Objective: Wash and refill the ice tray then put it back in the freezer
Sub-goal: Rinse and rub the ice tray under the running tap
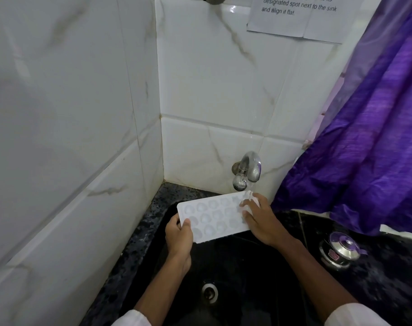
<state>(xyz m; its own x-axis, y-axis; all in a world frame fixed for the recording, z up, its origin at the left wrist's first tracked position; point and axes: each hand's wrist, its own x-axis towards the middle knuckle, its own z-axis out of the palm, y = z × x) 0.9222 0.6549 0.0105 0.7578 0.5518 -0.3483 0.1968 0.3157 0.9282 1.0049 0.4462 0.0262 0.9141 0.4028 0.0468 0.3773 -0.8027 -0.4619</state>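
Observation:
A white ice tray (212,216) with several round cups is held over the black sink (235,267), its right end under the chrome tap (248,171). Water runs from the tap onto that end. My left hand (179,236) grips the tray's left end, thumb on top. My right hand (259,220) lies over the tray's right end with its fingers spread on the cups, in the stream of water.
White marble tiles form a corner to the left and behind. A purple curtain (369,137) hangs at the right. A steel pot with a lid (341,251) stands on the dark speckled counter (388,278). The sink drain (209,292) shows below.

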